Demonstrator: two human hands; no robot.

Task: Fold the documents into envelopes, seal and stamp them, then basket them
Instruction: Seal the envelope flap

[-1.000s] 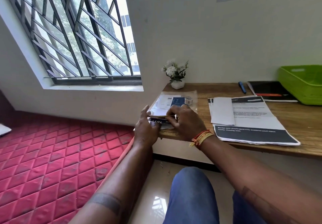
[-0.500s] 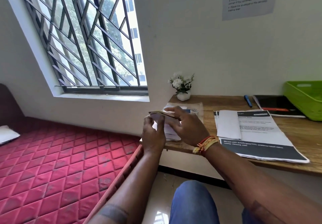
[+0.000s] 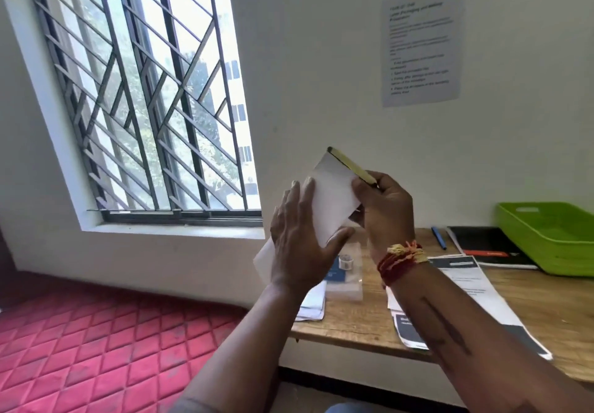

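Observation:
A white envelope (image 3: 331, 197) is held up in the air in front of the wall, tilted, its upper edge showing a yellowish strip. My left hand (image 3: 295, 239) holds its lower left part, thumb in front and fingers behind. My right hand (image 3: 384, 210) pinches its right edge near the top. Below my hands, on the wooden table (image 3: 360, 322), lie a clear plastic packet (image 3: 348, 280) with a small roll (image 3: 346, 262) on it and more white envelopes (image 3: 311, 305). Printed documents (image 3: 472, 287) lie to the right. A green basket (image 3: 553, 235) stands at the far right.
A black notebook (image 3: 485, 245) and a blue pen (image 3: 437, 237) lie beside the basket. A barred window (image 3: 144, 97) fills the left wall above a red quilted mattress (image 3: 96, 348). An instruction sheet (image 3: 421, 42) hangs on the wall.
Both hands have lifted the envelope off the pile at the table's left end and raised it up in front of the wall. The camera has tilted upward.

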